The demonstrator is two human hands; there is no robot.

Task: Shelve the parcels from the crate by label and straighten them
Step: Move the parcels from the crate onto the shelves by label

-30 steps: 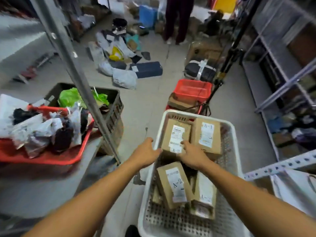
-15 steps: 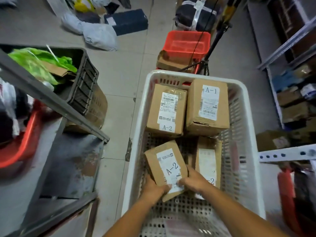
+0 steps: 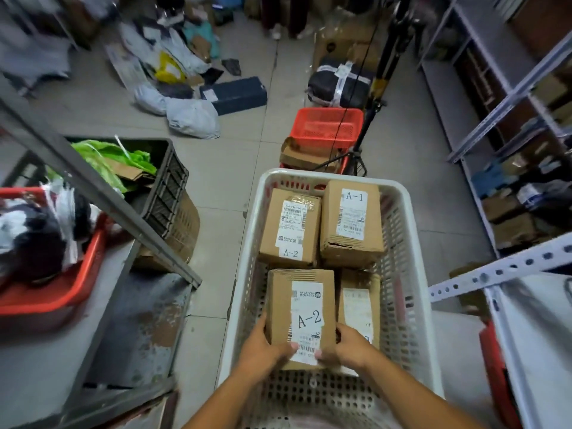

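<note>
Nearest within the white crate, left hand and right hand clasp the stiff, seemingly light A-2 parcel by its sides.

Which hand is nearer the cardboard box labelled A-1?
Right. The right hand grips the near A-2 box's right side, below the A-1 cardboard box; the left hand is farther left.

Single head-worn wide-angle view, looking forward and steeply down from just above the white crate. Crate close, filling the lower centre; shelving left and right of it, cluttered floor beyond its far rim.
</note>
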